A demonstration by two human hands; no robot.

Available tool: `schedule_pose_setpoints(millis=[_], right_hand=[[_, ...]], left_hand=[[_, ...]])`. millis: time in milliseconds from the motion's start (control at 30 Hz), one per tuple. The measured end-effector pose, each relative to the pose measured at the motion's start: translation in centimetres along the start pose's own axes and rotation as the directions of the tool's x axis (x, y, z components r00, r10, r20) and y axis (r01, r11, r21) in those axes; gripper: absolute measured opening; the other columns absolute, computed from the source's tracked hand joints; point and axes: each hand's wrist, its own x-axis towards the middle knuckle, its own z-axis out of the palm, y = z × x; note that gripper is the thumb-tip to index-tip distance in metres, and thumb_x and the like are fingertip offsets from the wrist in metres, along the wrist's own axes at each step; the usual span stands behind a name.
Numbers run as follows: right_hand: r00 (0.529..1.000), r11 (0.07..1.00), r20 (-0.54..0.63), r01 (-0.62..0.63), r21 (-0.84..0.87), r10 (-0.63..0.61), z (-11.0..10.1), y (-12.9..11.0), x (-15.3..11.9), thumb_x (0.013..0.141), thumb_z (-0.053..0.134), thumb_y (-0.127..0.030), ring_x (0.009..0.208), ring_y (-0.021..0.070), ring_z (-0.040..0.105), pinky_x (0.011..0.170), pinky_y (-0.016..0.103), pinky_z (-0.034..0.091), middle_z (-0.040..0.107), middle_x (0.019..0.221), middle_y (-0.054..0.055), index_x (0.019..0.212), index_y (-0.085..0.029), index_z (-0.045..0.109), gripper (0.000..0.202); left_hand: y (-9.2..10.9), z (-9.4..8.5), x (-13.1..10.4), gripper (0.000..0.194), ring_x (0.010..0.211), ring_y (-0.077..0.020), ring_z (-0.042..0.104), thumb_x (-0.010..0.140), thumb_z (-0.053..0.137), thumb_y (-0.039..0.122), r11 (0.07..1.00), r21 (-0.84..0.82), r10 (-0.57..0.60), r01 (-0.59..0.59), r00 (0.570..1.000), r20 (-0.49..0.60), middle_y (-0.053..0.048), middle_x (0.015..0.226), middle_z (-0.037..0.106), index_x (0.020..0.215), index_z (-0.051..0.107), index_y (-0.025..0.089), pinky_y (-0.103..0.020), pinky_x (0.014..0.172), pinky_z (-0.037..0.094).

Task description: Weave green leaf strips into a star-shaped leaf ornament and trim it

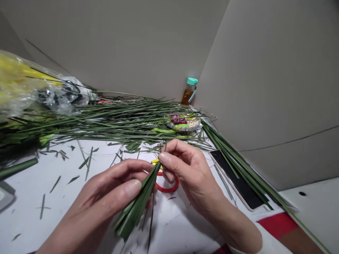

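A folded bundle of long green leaf blades [141, 197] hangs between my two hands, fanned wide at its lower end and narrow at the top. My left hand [116, 187] closes around its middle, thumb on the near side and fingers behind. At the narrow tip, my right hand [185, 165] pinches the leaves between thumb and fingers. Under the right hand lies a pair of scissors with red-orange and yellow handles [168, 188], its blades hidden from view.
Long green leaves [113, 120] cover the back of the white table [53, 225]. A woven basket [192, 123] and a teal-capped bottle [189, 91] stand behind. A phone [238, 180] lies right under more leaves. Plastic bags [26, 84] bulge at the left; cut scraps are scattered about.
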Motion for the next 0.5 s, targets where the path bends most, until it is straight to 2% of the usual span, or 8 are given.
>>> schedule_pose_setpoints(millis=[67,133,300,500], right_hand=[[1.000,1.000,0.006,0.011,-0.014,-0.011,0.10,0.04,0.03,0.082,0.079,-0.036,0.050,0.0073,0.042,0.049,0.021,0.033,0.049,0.058,-0.008,0.075,-0.020,0.059,0.027],[1.000,0.999,0.018,0.019,-0.045,-0.018,0.20,0.01,0.06,0.083,0.077,-0.038,0.050,0.0078,0.041,0.048,0.022,0.033,0.048,0.058,-0.008,0.075,-0.020,0.058,0.028],[0.997,0.979,-0.040,0.051,-0.199,-0.060,0.58,-0.40,-0.07,0.084,0.071,-0.030,0.052,0.0087,0.044,0.049,0.023,0.035,0.051,0.061,-0.007,0.073,-0.020,0.057,0.020],[0.998,0.981,-0.015,0.056,-0.187,-0.060,0.66,-0.65,-0.30,0.084,0.074,-0.030,0.052,0.0082,0.043,0.049,0.024,0.034,0.051,0.060,-0.008,0.073,-0.020,0.059,0.021]], left_hand=[[-0.11,-0.17,0.13,0.033,0.090,-0.0267,0.075,0.069,0.087,0.048,0.999,0.032,-0.004,0.004,1.000,-0.014,-0.003,0.096,0.083,0.096,0.082,0.030,-0.027,0.076,0.061],[-0.10,-0.31,0.15,0.033,0.089,-0.0266,0.076,0.070,0.087,0.048,0.998,0.070,0.001,-0.001,1.000,-0.013,-0.003,0.097,0.083,0.096,0.081,0.030,-0.027,0.076,0.061],[0.21,-0.30,-0.13,0.035,0.067,-0.0212,0.074,0.075,0.082,0.052,0.987,0.156,0.038,-0.048,0.997,0.071,-0.005,0.077,0.081,0.099,0.080,0.027,-0.023,0.060,0.059],[0.31,-0.05,-0.49,0.022,0.062,-0.0235,0.075,0.077,0.083,0.041,0.988,-0.040,-0.143,0.148,0.984,0.110,-0.005,0.075,0.083,0.093,0.081,0.026,-0.028,0.057,0.061]])
